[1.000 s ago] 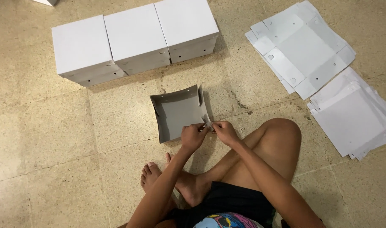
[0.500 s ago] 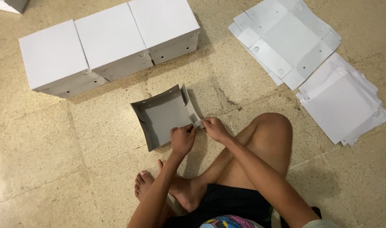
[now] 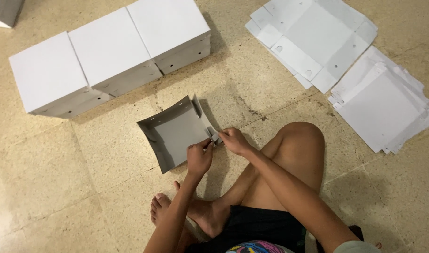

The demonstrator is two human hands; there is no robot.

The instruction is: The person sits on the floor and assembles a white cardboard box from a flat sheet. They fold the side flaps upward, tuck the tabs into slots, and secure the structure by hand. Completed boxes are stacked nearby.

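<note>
A half-folded grey cardboard box (image 3: pixel 174 133) lies open on the tiled floor in front of my crossed legs. My left hand (image 3: pixel 199 157) pinches its near right corner from the inside. My right hand (image 3: pixel 233 140) grips the same corner flap from the outside, fingers closed on the card. The box's far and left walls stand up; the near right corner is partly hidden by my fingers.
Three finished white boxes (image 3: pixel 109 51) stand in a row at the upper left. Flat unfolded box blanks (image 3: pixel 313 40) lie at the upper right, with a second stack of blanks (image 3: pixel 383 105) to the right. My bent knee (image 3: pixel 301 145) is beside the box.
The view has shifted a little, so boxes and blanks sit differently in frame. Both hands stay on the box's near right corner, and the box has turned slightly.
</note>
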